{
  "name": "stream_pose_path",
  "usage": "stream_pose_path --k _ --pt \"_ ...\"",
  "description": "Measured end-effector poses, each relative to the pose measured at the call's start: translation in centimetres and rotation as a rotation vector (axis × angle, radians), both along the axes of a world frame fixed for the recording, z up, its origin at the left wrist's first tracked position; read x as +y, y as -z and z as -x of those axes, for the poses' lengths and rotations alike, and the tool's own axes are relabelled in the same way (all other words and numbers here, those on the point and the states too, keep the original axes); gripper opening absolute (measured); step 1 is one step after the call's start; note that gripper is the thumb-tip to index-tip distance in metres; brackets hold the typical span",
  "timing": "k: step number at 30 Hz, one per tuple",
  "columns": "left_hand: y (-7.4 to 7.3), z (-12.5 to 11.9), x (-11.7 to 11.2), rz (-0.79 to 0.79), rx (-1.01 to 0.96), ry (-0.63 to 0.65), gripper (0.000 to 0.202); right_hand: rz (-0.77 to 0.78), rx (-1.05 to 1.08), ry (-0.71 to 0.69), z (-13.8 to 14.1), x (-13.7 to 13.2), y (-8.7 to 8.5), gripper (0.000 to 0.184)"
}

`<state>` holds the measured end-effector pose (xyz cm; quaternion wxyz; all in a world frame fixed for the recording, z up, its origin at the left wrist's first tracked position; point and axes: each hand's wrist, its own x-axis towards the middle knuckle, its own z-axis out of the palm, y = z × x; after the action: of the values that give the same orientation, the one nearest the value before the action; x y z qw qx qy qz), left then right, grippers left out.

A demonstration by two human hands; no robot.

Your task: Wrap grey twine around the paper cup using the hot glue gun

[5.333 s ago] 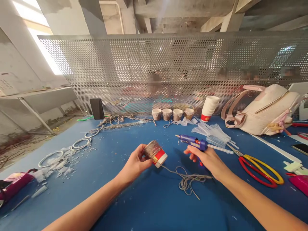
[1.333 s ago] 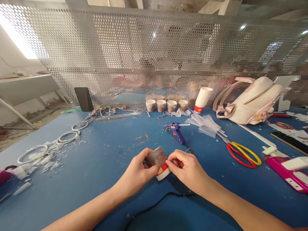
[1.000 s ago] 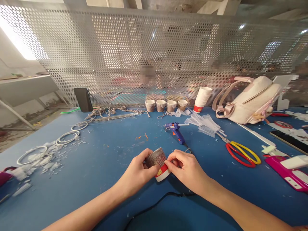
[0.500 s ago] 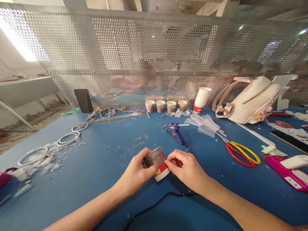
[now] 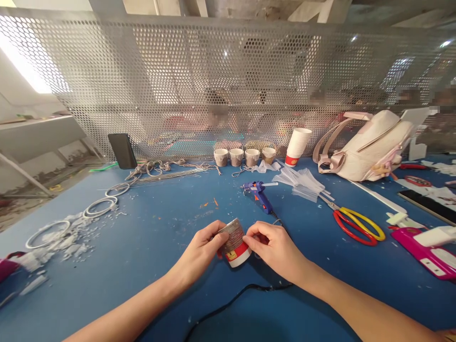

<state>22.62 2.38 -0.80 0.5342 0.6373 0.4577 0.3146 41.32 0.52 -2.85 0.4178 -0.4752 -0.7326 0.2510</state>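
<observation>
Low over the table, a paper cup lies tilted on its side, its red and white band showing. Grey-brown cord is wound in rows round the rest of it. My left hand grips the cup from the left, thumb laid over the wound rows. At the cup's right side, my right hand is pinched on the cord, and a thin loose strand shows beneath the fingers. Their exact hold is partly hidden. Beyond the hands lies a blue glue gun with a clear glue stick in its back.
Small cord-covered cups line the perforated metal screen, beside stacked paper cups. Scissors, clear strips, a backpack and a pink power strip are right. White rings and scraps lie left; a black cable runs in front.
The cup has turned a little in my left hand, showing more of its red band and yellow label. My left thumb has shifted up onto the cord rows. My right hand stays pinched beside it.
</observation>
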Motion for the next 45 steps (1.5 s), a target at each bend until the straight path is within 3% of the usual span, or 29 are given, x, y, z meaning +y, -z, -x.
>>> stream_pose_path --k 5,14,26,32,37,45 --pt "-0.4 -0.1 0.0 0.01 -0.015 0.037 0.023 -0.016 0.011 0.002 -0.1 0.0 -0.1 0.018" --pt "0.1 0.0 -0.1 -0.038 0.063 -0.027 0.015 0.015 0.088 -0.03 -0.2 -0.1 -0.3 0.018" --pt "0.0 -0.5 -0.6 0.111 -0.094 -0.039 0.002 -0.057 0.101 0.03 -0.6 0.7 0.5 0.014" --pt "0.1 -0.7 -0.7 0.227 -0.224 0.038 0.015 -0.05 0.101 0.03 -0.6 0.7 0.6 0.013" --pt "0.7 -0.5 -0.5 0.329 -0.305 0.049 0.012 -0.033 0.111 0.021 -0.7 0.7 0.4 0.012" --pt "0.3 -0.8 -0.7 0.337 -0.285 0.096 0.024 -0.042 0.082 0.007 -0.7 0.9 -0.1 0.013"
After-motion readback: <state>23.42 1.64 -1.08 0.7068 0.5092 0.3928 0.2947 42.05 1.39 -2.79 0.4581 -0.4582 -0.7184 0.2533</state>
